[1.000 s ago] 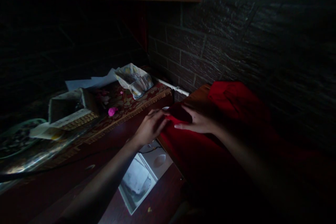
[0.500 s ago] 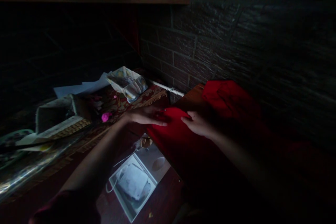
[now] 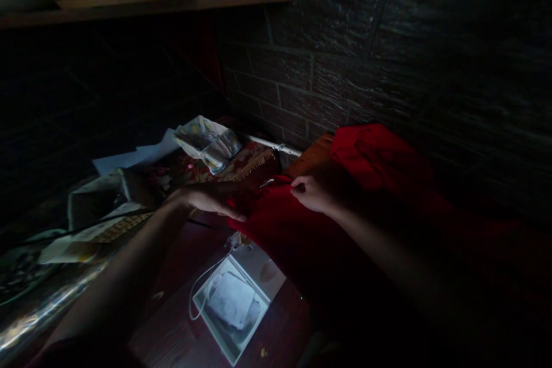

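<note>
A red cloth (image 3: 302, 230) lies draped over a wooden surface (image 3: 311, 156) beside a dark brick wall. My left hand (image 3: 211, 198) reaches in from the left and its fingers close on the cloth's left edge. My right hand (image 3: 311, 192) pinches the cloth's upper edge near the middle. More red cloth (image 3: 379, 152) is bunched up behind my right hand, against the wall. The scene is very dim.
To the left stands a table with a patterned runner (image 3: 241, 164), a crumpled plastic bag (image 3: 209, 141), papers (image 3: 129, 158), a box (image 3: 107, 195) and a metal tray edge (image 3: 52, 305). Below, a white-framed opening (image 3: 235, 302) with a cord shows. A wooden shelf (image 3: 172, 0) runs overhead.
My left hand has slid left and lower along the cloth's edge. My right hand went from lying flat to pinching the cloth. The view has shifted slightly.
</note>
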The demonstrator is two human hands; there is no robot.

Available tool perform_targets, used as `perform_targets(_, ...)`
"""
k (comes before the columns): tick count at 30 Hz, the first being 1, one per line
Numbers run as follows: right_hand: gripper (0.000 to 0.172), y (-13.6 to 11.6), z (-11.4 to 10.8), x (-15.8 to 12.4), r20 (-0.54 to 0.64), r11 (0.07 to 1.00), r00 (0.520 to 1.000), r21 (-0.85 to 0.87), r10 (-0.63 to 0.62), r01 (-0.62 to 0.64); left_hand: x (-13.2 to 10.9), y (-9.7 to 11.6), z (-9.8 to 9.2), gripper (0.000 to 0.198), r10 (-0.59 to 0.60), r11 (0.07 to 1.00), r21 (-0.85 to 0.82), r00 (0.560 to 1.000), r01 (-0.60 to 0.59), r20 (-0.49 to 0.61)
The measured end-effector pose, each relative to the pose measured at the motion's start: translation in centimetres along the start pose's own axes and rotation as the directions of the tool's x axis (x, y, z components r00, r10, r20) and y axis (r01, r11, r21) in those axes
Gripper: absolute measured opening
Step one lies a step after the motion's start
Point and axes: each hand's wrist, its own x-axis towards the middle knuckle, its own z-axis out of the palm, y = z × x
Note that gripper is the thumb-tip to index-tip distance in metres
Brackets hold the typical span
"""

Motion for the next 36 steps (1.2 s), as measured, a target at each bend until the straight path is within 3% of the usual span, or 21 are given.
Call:
perform_targets(3, 0.013, -0.1, 0.5, 0.5, 0.022, 1.000, 1.000, 0.022, -0.020, 0.020, -0.7, -0.4, 0.2, 0.063, -0.011, 0.999, -0.038, 0.999, 0.013, 0.031)
perform_targets(8, 0.009, -0.8, 1.3, 2.3, 0.089, 0.995, 0.992, 0.063, -0.089, 0.084, 0.1, 0.3, 1.2, 0.055, 0.076, 0.989, -0.128, 0.997, -0.076, -0.006)
perform_targets(12, 0.012, -1.2, 1.3, 3.2, -0.031, 0.993, 0.994, 0.056, -0.107, 0.109, 0.4, 0.5, 1.8, 0.056, 0.102, 0.985, -0.133, 0.993, -0.108, -0.054)
perform_targets(18, 0.013, -0.5, 1.5, 3.5, -0.137, 0.993, 0.985, 0.027, -0.108, 0.113, -0.1, -1.4, 2.4, 0.064, 0.080, 0.975, -0.211, 0.997, -0.075, 0.015)
perform_targets(27, 0.010, -0.4, 2.5, 3.7, -0.188, 0.983, 0.971, -0.136, -0.150, 0.126, -0.7, -2.4, 3.7, 0.057, -0.025, 0.964, -0.265, 0.984, -0.023, -0.178)
perform_targets(36, 0.013, -0.2, 1.5, 4.5, -0.187, 0.987, 0.973, -0.112, -0.135, 0.115, -0.5, -0.8, 4.7, 0.053, -0.009, 0.952, -0.293, 0.944, -0.093, -0.328)
